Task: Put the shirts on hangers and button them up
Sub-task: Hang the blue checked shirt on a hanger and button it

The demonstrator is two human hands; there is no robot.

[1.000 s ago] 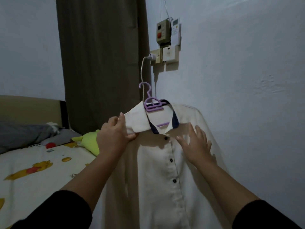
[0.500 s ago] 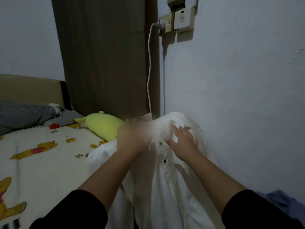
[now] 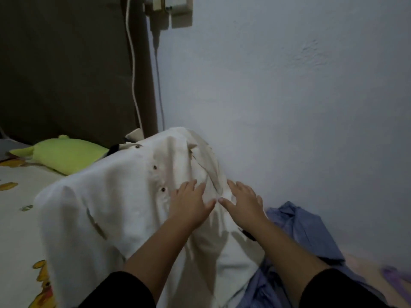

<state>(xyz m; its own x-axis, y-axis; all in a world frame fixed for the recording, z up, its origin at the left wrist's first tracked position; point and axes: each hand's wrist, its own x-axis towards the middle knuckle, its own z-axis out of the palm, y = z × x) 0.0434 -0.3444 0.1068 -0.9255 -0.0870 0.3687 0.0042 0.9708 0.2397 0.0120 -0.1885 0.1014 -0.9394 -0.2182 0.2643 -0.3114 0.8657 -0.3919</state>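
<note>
- Left hand (image 3: 191, 202): flat, fingers straight, pressing white shirt (image 3: 115, 203); a second ago it gripped the collar.
- Right hand (image 3: 243, 202): flat, beside the left, thumbs nearly touching.
- White shirt: formerly raised, now lying on bed (image 3: 15, 218), buttoned.
- Blue shirt (image 3: 307, 227): crumpled, right of it.

My left hand (image 3: 191, 202) and right hand (image 3: 243, 202) lie flat, fingers spread, on the white shirt (image 3: 124, 203), thumbs nearly meeting. The shirt lies front-up on the bed (image 3: 15, 218), its dark buttons (image 3: 155, 167) in a row toward the collar. Beside it on the right, against the pale wall (image 3: 289, 96), lies a crumpled blue shirt (image 3: 311, 230). A green plush pillow (image 3: 62, 154) sits near the collar, below a dark curtain (image 3: 66, 63) and a white cable (image 3: 133, 70).
</note>
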